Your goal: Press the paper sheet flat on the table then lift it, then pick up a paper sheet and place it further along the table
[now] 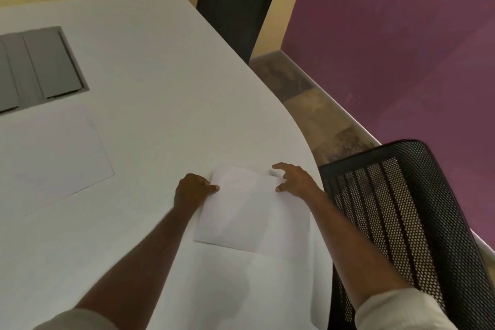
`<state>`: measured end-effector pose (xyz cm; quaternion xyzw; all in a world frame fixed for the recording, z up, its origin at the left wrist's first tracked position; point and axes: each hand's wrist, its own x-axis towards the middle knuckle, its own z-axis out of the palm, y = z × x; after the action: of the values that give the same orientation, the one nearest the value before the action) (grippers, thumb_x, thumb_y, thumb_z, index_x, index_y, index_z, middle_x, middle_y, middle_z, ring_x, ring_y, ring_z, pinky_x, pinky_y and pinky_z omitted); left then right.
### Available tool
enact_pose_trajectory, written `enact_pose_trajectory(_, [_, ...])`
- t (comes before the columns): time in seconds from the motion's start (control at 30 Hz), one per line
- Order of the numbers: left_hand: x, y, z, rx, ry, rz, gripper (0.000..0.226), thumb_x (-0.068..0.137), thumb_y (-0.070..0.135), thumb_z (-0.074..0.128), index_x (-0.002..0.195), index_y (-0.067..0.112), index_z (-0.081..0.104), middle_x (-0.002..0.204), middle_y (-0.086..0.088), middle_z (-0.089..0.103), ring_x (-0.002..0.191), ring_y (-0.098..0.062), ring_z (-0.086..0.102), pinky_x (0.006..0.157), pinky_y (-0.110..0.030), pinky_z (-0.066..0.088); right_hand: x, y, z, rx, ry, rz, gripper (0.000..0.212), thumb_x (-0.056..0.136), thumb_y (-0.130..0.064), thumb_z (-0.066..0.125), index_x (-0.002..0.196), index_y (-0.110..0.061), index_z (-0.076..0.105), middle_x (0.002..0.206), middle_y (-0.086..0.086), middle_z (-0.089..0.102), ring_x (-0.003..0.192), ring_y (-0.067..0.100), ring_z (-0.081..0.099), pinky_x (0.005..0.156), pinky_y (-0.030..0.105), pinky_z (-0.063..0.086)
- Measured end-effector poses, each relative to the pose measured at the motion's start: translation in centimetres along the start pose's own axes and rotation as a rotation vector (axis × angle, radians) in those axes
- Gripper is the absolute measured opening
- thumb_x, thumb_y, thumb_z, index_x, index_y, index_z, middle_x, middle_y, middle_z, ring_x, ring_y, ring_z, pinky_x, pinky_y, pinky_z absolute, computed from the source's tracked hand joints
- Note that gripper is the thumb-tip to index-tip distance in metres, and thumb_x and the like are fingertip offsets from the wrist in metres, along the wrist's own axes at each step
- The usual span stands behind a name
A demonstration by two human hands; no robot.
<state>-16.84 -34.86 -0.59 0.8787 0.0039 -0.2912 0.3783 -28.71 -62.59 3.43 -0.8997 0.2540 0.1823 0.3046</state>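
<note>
Head view: your left hand (194,190) pinches folded paper (249,211) at far-left corner; right hand (294,181) spread loose, fingertips steadying opposite edge. First fold looks done; second sheet (59,161) untouched.

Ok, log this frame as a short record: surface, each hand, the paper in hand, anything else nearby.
surface: white table
left hand: fingers curled, pinching the folded sheet's left edge
right hand: fingers spread, thumb on the sheet's right edge
folded sheet: white, lying on the table near its edge
second sheet: flat, to the left
grey panel: set into the table
mesh chair: right side
</note>
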Motion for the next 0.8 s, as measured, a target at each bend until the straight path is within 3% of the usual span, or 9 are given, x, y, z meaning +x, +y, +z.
enact_pose_trajectory(0.17, [0.1,-1.2,1.9,0.296,0.065,0.068,0.027,0.073,0.047,0.081,0.078,0.024,0.068,0.084,0.005,0.07,0.086,-0.022,0.067,0.075,-0.03,0.044,0.6,2.0,2.6,-0.129,0.091,0.003,0.066,0.078,-0.023,0.082,0.138,-0.03,0.055,0.126,0.001,0.066,0.119,0.021,0.06,0.099,0.034,0.04])
enact_pose_trajectory(0.27, [0.0,-1.5,2.5,0.416,0.138,0.2,0.025,0.08,0.046,0.076,0.086,0.027,0.061,0.082,0.005,0.072,0.091,-0.023,0.068,0.087,-0.036,0.042,0.6,2.6,3.2,-0.205,0.174,-0.003,0.071,0.079,-0.032,0.083,0.142,-0.03,0.051,0.122,0.002,0.06,0.119,0.024,0.054,0.1,0.038,0.04])
enact_pose_trajectory(0.43, [-0.4,-1.3,2.3,0.436,0.133,0.226,0.051,0.082,0.051,0.073,0.119,0.021,0.053,0.091,-0.004,0.074,0.097,-0.028,0.069,0.092,-0.038,0.044,0.4,2.6,3.1,-0.242,0.169,-0.022,0.075,0.082,-0.038,0.08,0.149,-0.029,0.045,0.133,0.004,0.054,0.125,0.026,0.05,0.104,0.041,0.04])
enact_pose_trajectory(0.5, [-0.7,-1.3,1.2,0.328,0.133,0.201,0.049,0.085,0.054,0.069,0.12,0.023,0.055,0.093,-0.003,0.074,0.097,-0.028,0.069,0.09,-0.036,0.048,0.1,1.7,2.9,-0.189,0.245,-0.12,0.067,0.085,-0.042,0.077,0.145,-0.026,0.051,0.127,0.002,0.06,0.12,0.023,0.054,0.102,0.04,0.044])
enact_pose_trajectory(0.57, [-0.8,-2.0,-0.7,0.147,0.184,0.205,0.028,0.089,0.049,0.065,0.109,0.028,0.063,0.085,0.005,0.072,0.091,-0.023,0.07,0.079,-0.032,0.05,-0.1,-0.2,2.8,-0.176,0.372,-0.303,0.053,0.091,-0.049,0.066,0.138,-0.025,0.058,0.115,-0.002,0.065,0.108,0.019,0.059,0.095,0.035,0.047])
enact_pose_trajectory(0.67, [-0.5,-3.4,-5.6,-0.007,0.383,0.313,0.004,0.091,0.033,0.066,0.094,0.031,0.068,0.077,0.008,0.068,0.079,-0.02,0.068,0.07,-0.031,0.05,0.4,-5.3,3.5,-0.236,0.469,-0.549,0.048,0.098,-0.054,0.051,0.133,-0.024,0.061,0.115,-0.005,0.065,0.103,0.018,0.06,0.091,0.032,0.046])
enact_pose_trajectory(0.73, [0.2,-4.8,-9.8,-0.021,0.535,0.425,0.018,0.092,0.027,0.066,0.108,0.021,0.069,0.097,-0.001,0.072,0.09,-0.026,0.067,0.084,-0.042,0.053,1.4,-9.7,4.4,-0.24,0.499,-0.666,0.048,0.099,-0.052,0.05,0.136,-0.022,0.06,0.123,-0.003,0.064,0.111,0.018,0.057,0.095,0.032,0.044])
enact_pose_trajectory(0.8, [1.4,-6.4,-14.3,0.097,0.592,0.477,0.04,0.092,0.031,0.061,0.126,0.009,0.063,0.124,-0.011,0.067,0.115,-0.034,0.062,0.102,-0.049,0.046,2.8,-14.8,5.4,-0.208,0.502,-0.742,0.049,0.1,-0.05,0.051,0.138,-0.02,0.059,0.131,0.0,0.062,0.122,0.019,0.055,0.102,0.032,0.041])
